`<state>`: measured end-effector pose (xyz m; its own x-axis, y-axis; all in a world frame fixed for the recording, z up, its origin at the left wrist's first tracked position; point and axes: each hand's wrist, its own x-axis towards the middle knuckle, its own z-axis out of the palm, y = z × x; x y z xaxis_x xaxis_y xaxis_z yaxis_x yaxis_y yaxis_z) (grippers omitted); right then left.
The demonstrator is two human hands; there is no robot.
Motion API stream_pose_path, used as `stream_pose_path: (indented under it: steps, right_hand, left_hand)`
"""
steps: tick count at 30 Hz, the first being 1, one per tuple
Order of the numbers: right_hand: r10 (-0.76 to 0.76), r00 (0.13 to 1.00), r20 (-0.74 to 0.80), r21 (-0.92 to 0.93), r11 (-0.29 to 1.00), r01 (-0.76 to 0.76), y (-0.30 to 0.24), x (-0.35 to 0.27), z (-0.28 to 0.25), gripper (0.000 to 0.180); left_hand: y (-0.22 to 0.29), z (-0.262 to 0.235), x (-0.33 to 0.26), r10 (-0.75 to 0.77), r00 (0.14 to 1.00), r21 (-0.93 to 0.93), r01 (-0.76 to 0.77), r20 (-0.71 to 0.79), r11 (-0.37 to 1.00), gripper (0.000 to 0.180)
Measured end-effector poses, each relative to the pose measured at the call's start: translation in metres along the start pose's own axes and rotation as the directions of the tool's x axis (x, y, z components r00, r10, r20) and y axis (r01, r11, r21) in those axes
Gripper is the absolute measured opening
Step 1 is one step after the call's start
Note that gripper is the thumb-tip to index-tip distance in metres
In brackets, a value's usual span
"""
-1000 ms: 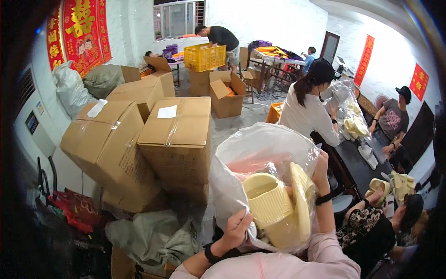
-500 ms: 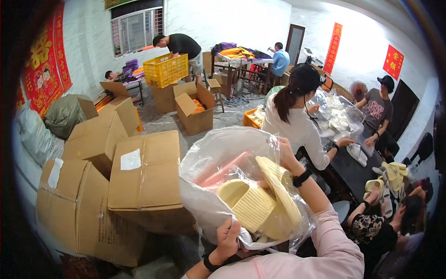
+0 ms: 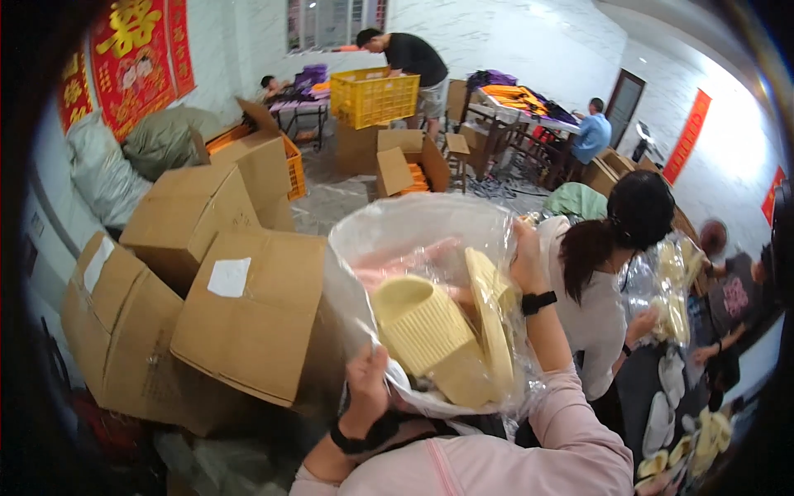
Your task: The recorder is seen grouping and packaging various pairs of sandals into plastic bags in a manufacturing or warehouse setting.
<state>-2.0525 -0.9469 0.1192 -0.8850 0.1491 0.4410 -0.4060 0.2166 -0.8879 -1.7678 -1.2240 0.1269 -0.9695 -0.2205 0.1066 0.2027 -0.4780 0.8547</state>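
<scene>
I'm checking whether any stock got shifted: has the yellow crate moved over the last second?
No, not visibly: the yellow crate keeps its place below and right of the window, above the same carton; only the view shifts.

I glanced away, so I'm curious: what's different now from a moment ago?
The view turned right, then back left; the co-worker in white now holds the clear bag more upright than half a second ago. The left hand and right hand still hold the white sack with yellow slippers inside.
</scene>
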Motion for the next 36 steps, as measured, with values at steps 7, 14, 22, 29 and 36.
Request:
stream_pose_path:
  steps: [7,14,22,29,36]
  right_hand:
    - [0.233,0.964,0.130,0.782,0.574,-0.244,0.003,0.146,0.003,0.017]
    - [0.254,0.966,0.051,0.850,0.496,-0.176,0.062,0.211,-0.031,0.027]
    - [0.416,0.878,-0.237,0.826,0.562,-0.043,0.118,0.202,-0.080,0.029]
    - [0.450,0.856,-0.254,0.817,0.573,-0.059,0.073,0.191,-0.051,0.025]
    - [0.395,0.751,-0.529,0.399,0.897,-0.191,0.072,0.139,-0.012,0.012]
  left_hand:
    - [0.021,0.012,0.131,0.265,0.958,0.006,-0.266,-0.110,0.964,0.025]
    - [0.033,0.053,0.299,0.178,0.968,-0.131,-0.156,0.179,0.979,0.027]
    - [-0.034,0.065,0.470,0.045,0.937,-0.104,-0.009,0.345,0.995,0.021]
    - [-0.069,0.102,0.584,-0.031,0.902,-0.056,0.060,0.431,0.997,0.024]
    - [-0.124,0.132,0.636,-0.165,0.809,0.347,-0.051,0.564,0.936,0.028]
